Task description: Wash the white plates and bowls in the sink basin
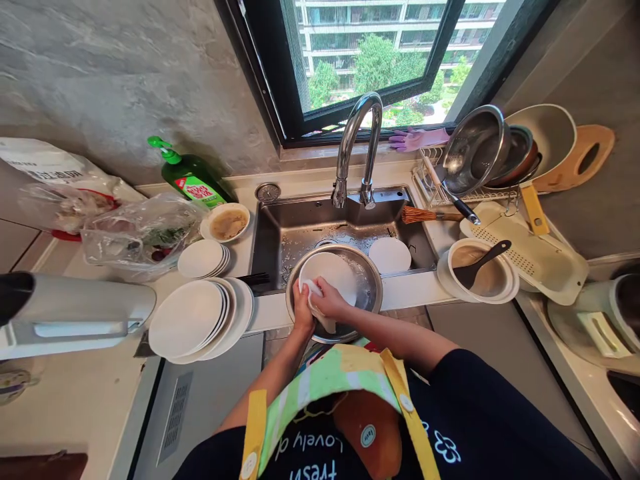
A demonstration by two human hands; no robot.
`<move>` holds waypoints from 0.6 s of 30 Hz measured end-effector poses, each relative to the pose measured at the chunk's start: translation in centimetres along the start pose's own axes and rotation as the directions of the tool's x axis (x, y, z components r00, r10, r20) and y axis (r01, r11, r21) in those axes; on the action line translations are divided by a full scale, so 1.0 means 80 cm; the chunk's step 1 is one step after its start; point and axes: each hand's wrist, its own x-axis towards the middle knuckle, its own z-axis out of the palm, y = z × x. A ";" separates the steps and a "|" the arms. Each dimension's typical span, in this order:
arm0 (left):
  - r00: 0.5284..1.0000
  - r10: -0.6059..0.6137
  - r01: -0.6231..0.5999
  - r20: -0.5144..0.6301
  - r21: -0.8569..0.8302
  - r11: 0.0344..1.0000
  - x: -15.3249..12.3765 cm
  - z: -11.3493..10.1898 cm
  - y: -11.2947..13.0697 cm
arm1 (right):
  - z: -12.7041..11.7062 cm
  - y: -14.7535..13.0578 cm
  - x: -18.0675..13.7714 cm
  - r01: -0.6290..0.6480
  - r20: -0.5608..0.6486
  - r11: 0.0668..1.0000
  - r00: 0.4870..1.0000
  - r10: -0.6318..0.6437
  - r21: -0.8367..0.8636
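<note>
Now hands (330,298) clamped together on white plate (327,273), tilted toward faucet (345,153), over steel basin (371,290).

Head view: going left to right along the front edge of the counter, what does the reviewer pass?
Stacked white plates, steel basin, white bowl with a black spatula, white perforated strainer tray.
</note>
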 end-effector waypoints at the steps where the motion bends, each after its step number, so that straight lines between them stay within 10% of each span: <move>1: 1.000 0.008 -0.008 -0.008 -0.015 1.000 -0.001 0.001 0.000 | -0.004 0.004 -0.003 0.030 0.032 0.995 0.999 -0.027 -0.091; 8: 0.995 -0.096 0.095 -0.003 -0.106 0.990 -0.004 0.010 0.005 | -0.048 0.047 -0.006 0.063 0.145 0.769 0.989 0.039 -0.636; 14: 0.982 -0.189 0.190 0.014 -0.073 0.979 -0.004 0.003 0.011 | -0.062 0.055 0.036 -0.183 -0.169 0.709 0.981 0.090 -0.681; 18: 0.974 -0.222 0.224 0.043 -0.066 0.972 -0.004 -0.001 0.012 | -0.046 0.049 0.068 -0.146 -0.317 0.846 0.948 -0.028 -0.513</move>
